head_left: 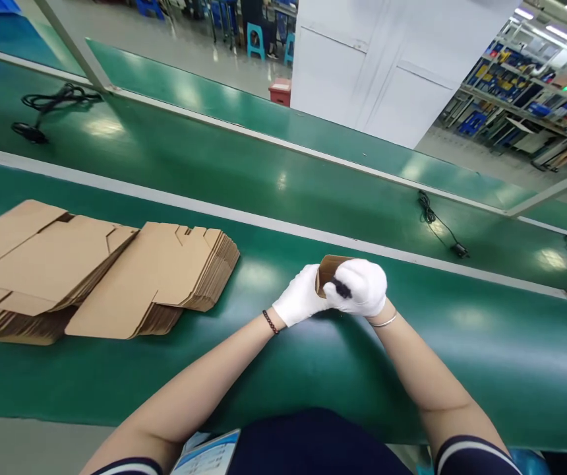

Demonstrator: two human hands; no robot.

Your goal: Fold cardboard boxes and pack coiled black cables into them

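Observation:
Both my hands wear white gloves and hold a small folded cardboard box (328,269) up just above the green belt. My left hand (298,297) grips its near side. My right hand (357,287) closes over its other side, with a small black object (341,287) showing between the gloved fingers. Much of the box is hidden by the gloves. To the left lie two stacks of flat die-cut cardboard blanks (159,274) (41,270), the nearer one a short way from my left hand.
The green belt table (412,349) runs across the view, with a second green belt (244,158) beyond a metal rail (283,211). Black cables (439,224) lie on the far belt. A white partition (387,66) and shelving (521,92) stand behind. Papers (209,455) sit near my body.

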